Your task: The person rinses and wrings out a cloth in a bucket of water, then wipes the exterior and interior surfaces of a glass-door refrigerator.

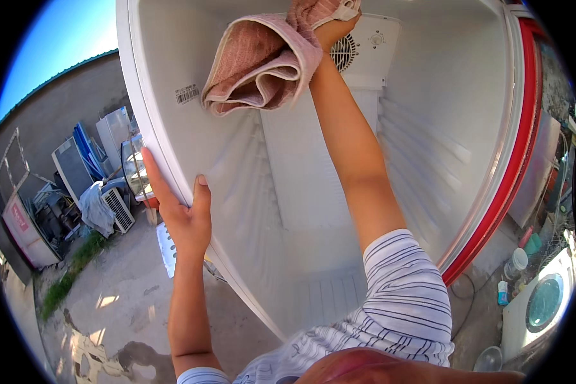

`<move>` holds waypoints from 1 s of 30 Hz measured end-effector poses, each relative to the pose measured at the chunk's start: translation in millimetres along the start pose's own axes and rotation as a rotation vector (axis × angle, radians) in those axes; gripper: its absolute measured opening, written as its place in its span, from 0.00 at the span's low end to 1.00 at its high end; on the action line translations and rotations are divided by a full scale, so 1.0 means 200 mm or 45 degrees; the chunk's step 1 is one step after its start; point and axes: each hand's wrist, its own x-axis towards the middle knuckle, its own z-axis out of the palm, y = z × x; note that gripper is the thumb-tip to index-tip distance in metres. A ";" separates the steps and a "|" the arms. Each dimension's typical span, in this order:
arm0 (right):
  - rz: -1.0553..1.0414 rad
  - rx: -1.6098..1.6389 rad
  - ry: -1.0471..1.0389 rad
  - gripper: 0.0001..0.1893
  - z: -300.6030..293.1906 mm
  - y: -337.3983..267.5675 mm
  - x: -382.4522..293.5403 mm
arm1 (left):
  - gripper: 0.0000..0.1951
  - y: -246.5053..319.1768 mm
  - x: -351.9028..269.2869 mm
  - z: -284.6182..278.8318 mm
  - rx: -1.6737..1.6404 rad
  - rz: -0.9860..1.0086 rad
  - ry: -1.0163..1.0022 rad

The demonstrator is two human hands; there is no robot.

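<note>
I face the white interior of an upright refrigerator cabinet (317, 192), with ribbed side walls and a round fan grille (343, 53) at the upper back. My left hand (185, 216) grips the cabinet's left front edge (158, 125), its thumb on the inner side and a finger along the outside. High inside the cabinet, my right hand (338, 33) holds a bunched pink towel (269, 67) with pale borders. The towel hangs to the left of the wrist and covers part of the back wall. Some of the right fingers are hidden behind the cloth.
A red-framed door (518, 149) stands along the cabinet's right side. Further right are a white front-loading washing machine (533, 307) and a bucket (516, 261). At left, an outdoor air-conditioner unit (117, 209) and old panels (72, 163) lean near a wall. Wet patches (144, 357) mark the concrete.
</note>
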 end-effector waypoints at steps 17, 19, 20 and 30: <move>-0.253 -0.308 0.051 0.16 0.24 -0.06 -0.18 | 0.41 0.01 0.01 -0.01 -0.083 -0.020 -0.026; -0.268 -0.444 0.084 0.17 0.14 -0.03 -0.11 | 0.41 0.01 0.01 -0.01 -0.068 -0.028 -0.021; -0.188 -0.374 0.122 0.18 0.12 0.00 -0.11 | 0.42 0.01 0.01 -0.01 -0.048 -0.012 -0.017; -0.134 -0.354 -0.064 0.14 0.37 -0.01 -0.31 | 0.44 0.01 0.02 -0.02 0.007 0.008 -0.029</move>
